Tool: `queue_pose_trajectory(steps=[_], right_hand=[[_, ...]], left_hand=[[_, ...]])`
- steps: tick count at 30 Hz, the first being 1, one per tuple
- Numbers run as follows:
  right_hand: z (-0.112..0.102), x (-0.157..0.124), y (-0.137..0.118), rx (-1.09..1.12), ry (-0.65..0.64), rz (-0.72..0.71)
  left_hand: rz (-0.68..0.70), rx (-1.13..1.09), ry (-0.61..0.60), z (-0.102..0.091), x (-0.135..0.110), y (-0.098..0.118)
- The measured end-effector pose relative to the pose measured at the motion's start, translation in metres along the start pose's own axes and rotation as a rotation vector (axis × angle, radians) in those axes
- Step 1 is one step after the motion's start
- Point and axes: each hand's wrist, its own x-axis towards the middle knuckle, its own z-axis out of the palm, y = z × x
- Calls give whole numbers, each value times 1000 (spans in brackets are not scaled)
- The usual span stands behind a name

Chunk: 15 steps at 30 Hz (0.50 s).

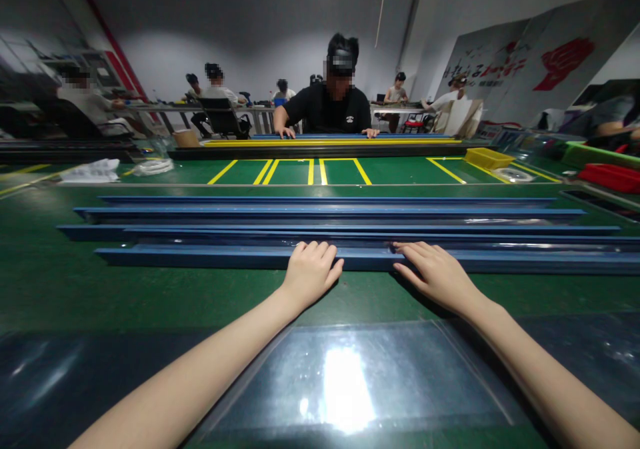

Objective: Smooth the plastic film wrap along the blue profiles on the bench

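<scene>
A long blue channel rail [200, 258] lies crosswise on the green table, nearest to me. Over its near wall my left hand [311, 272] is closed, fingers bent inside the channel and thumb against the front face. My right hand [434, 270] grips the same wall farther right, its thumb low in front and its fingertips within the channel. Just behind lie several more blue rails [240, 212], parallel to this one. Glossy clear film shows in their grooves. Between my forearms, a shiny transparent sheet [400, 362] lies on the table.
Across the table a person in black [345, 106] rests both hands by a yellow rail [325, 142] and dark rails. White papers [93, 171] lie at left. A yellow tray [487, 158] and a red tray [610, 178] stand at right. Other people sit farther back.
</scene>
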Motion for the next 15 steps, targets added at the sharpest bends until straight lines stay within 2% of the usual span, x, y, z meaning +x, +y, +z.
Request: queue_pose_trajectory(steps=[15], right_hand=[[2, 0, 1, 6, 14, -4]], left_hand=[[-1, -5, 2, -1, 0, 0]])
